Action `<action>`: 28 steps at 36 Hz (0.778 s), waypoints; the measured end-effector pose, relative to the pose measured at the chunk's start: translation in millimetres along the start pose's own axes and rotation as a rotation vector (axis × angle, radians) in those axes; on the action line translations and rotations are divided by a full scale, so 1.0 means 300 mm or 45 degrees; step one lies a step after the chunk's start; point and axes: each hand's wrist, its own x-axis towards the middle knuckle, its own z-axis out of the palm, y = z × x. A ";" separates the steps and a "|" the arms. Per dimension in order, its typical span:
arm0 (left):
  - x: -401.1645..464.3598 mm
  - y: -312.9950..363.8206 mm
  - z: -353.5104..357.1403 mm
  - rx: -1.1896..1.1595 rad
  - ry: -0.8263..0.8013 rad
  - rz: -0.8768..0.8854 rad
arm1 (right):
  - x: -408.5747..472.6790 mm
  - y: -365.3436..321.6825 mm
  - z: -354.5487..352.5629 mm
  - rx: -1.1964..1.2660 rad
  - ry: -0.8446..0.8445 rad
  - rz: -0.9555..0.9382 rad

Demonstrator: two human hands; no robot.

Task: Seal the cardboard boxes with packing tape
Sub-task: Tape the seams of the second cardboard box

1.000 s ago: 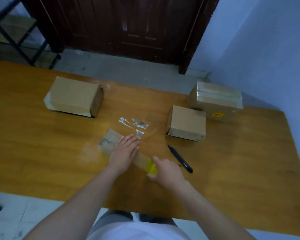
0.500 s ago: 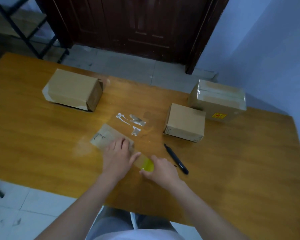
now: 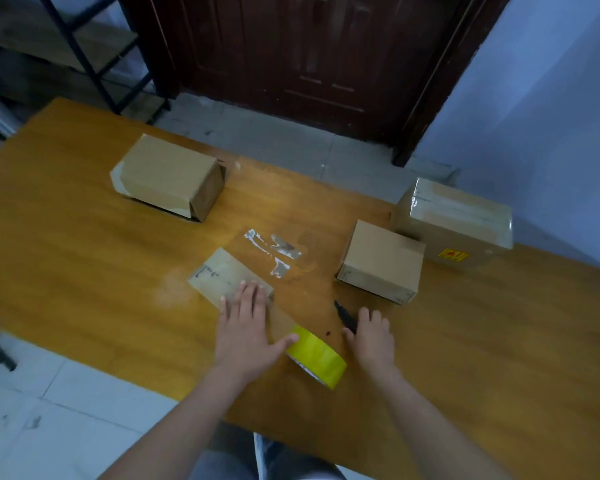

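Observation:
A flat cardboard piece (image 3: 222, 275) lies on the wooden table (image 3: 84, 254), with a strip of tape running from it to the yellow tape roll (image 3: 317, 355). My left hand (image 3: 246, 327) presses flat on the near end of the cardboard, and its thumb touches the roll. My right hand (image 3: 371, 337) lies with relaxed fingers over the near end of a black pen (image 3: 342, 311), apart from the roll. Three cardboard boxes stand farther back: one at the left (image 3: 168, 174), a small one at the right (image 3: 383, 259) and a taped one (image 3: 454, 220) behind it.
Scraps of clear tape (image 3: 274, 251) stick to the table between the boxes. A dark wooden door (image 3: 309, 64) and a black metal shelf frame (image 3: 84, 57) stand beyond the table's far edge. A pale wall runs along the right side.
My right hand has let go of the yellow tape roll and moved right onto the black pen. The roll now lies free on the table. My left hand stays pressed on the cardboard.

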 end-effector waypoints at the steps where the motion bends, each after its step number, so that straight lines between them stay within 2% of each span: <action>1: 0.000 -0.001 0.000 0.000 0.011 -0.006 | 0.007 0.003 0.006 -0.059 0.002 -0.045; 3: 0.000 -0.003 0.004 0.024 0.017 -0.018 | 0.014 0.005 0.000 -0.080 0.012 -0.132; 8: -0.004 -0.008 0.020 0.019 0.051 -0.028 | -0.005 -0.018 -0.090 0.273 0.016 -0.499; 11: -0.006 -0.008 0.022 0.022 0.057 -0.022 | -0.043 -0.060 -0.169 0.200 0.053 -0.814; 13: -0.004 -0.009 0.024 0.010 0.072 -0.022 | -0.061 -0.095 -0.217 0.053 0.008 -0.941; 16: -0.004 -0.011 0.025 -0.001 0.076 -0.018 | -0.068 -0.139 -0.255 -0.149 0.023 -1.030; 28: -0.012 -0.002 0.009 0.008 0.053 -0.032 | -0.057 -0.237 -0.308 -0.384 -0.017 -1.134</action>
